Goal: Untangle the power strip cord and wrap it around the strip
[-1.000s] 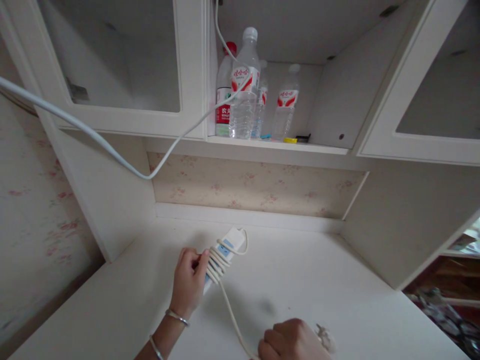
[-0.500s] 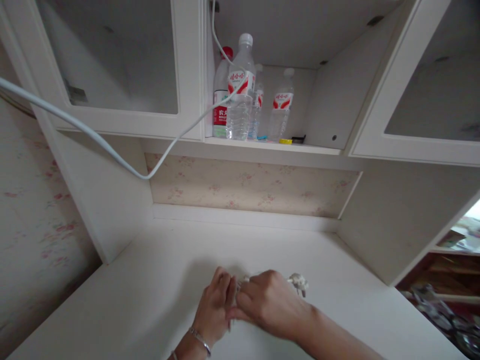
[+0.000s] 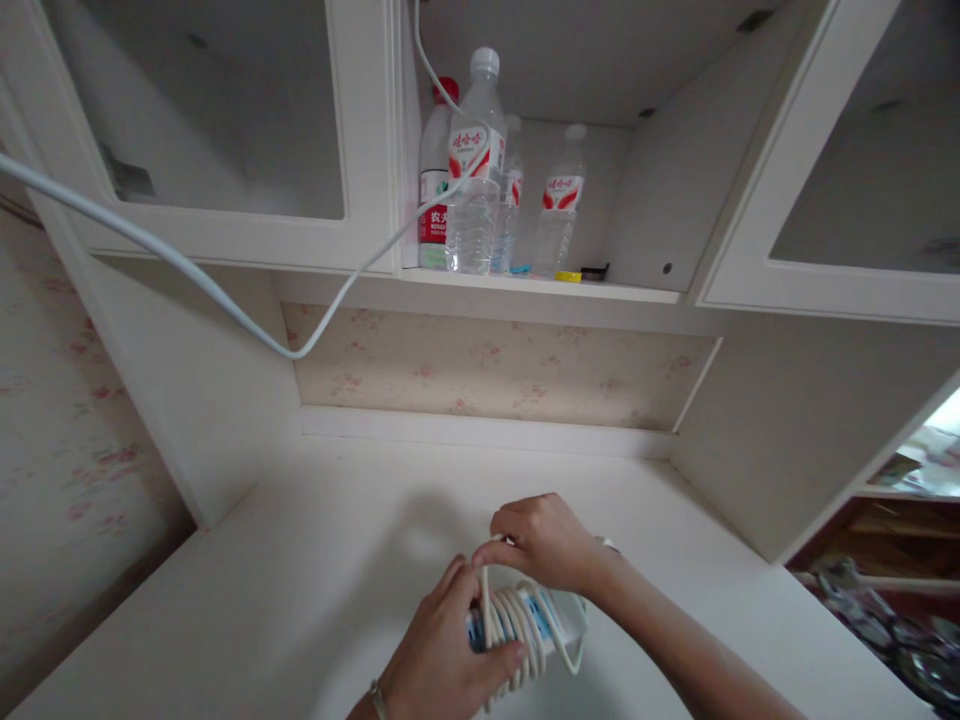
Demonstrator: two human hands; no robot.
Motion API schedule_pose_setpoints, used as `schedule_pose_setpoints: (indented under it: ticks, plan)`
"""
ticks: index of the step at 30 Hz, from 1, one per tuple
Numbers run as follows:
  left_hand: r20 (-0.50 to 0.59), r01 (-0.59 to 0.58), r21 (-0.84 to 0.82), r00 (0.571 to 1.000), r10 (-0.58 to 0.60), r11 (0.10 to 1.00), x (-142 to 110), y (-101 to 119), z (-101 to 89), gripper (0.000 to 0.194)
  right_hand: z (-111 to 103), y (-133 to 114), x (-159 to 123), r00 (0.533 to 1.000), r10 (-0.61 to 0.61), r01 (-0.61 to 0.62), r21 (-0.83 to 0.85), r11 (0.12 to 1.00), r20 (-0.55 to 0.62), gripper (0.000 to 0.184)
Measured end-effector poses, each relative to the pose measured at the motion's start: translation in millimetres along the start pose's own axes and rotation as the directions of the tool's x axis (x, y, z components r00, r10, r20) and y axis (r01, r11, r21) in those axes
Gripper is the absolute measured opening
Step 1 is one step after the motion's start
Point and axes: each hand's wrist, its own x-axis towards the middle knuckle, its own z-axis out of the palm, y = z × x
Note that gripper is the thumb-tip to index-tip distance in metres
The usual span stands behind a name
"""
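My left hand [image 3: 439,645] is wrapped round a white and blue power strip [image 3: 574,620], its thumb lying across the coils. A whitish cord [image 3: 512,608] is wound round the strip in several turns, and one loose loop hangs at its right end. Above the strip, my right hand [image 3: 551,545] is closed in a pinch on a length of this cord, drawn up from the coils beside my left fingers. The hands hold the strip over the white desktop [image 3: 360,510]. My left palm hides the strip's near end.
Overhead, a cabinet shelf [image 3: 630,290] holds several plastic bottles [image 3: 475,215] and a yellow cap [image 3: 568,276]. A white cable [image 3: 187,268] hangs across the upper left, close to the camera. Side panels [image 3: 795,430] flank the desktop. Shelving [image 3: 892,540] stands at the far right.
My right hand has moved up, away from my left hand, pulling a length of cord. The strip has turned, so its blue face and the coils show.
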Motion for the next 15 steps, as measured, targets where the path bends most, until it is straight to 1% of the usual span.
schedule_pose_setpoints:
  ticks: [2, 3, 5, 8, 10, 11, 13, 14, 15]
  plan:
    - [0.037, -0.024, -0.064, 0.999, 0.026, 0.998, -1, 2, 0.3, 0.019, 3, 2, 2, 0.999, 0.046, -0.047, 0.068, 0.997, 0.007, 0.048]
    - [0.057, -0.038, -0.116, 0.997, 0.045, 0.992, -1, 1, 0.9, 0.020, 4, 3, 2, 0.997, 0.080, -0.081, 0.119, 0.990, 0.011, 0.048]
    - [0.101, -0.041, -0.250, 0.993, 0.068, 0.967, -2, -2, 3.7, 0.034, 7, 4, 4, 0.988, 0.154, -0.155, 0.227, 0.962, 0.022, 0.048]
    - [0.135, 0.030, -0.459, 0.990, 0.036, 0.888, -5, -5, 10.3, 0.064, 12, 9, 6, 0.971, 0.233, -0.237, 0.375, 0.896, 0.056, 0.047]
    - [0.166, 0.063, -0.574, 0.985, 0.040, 0.816, -8, -4, 13.4, 0.071, 18, 14, 6, 0.961, 0.228, -0.277, 0.490, 0.826, 0.159, 0.047]
    - [0.191, 0.070, -0.619, 0.979, 0.064, 0.782, -9, -2, 13.8, 0.071, 22, 17, 5, 0.952, 0.203, -0.299, 0.550, 0.780, 0.231, 0.047]
    - [0.229, 0.076, -0.686, 0.967, 0.116, 0.723, -11, 4, 11.9, 0.066, 32, 24, 0, 0.925, 0.114, -0.339, 0.652, 0.678, 0.361, 0.046]
    - [0.219, 0.070, -0.701, 0.968, 0.120, 0.710, -12, 7, 9.6, 0.063, 39, 27, -3, 0.913, 0.076, -0.355, 0.688, 0.633, 0.401, 0.044]
    - [0.185, 0.055, -0.700, 0.977, 0.107, 0.712, -12, 9, 6.5, 0.060, 46, 29, -7, 0.907, 0.066, -0.369, 0.711, 0.598, 0.415, 0.042]
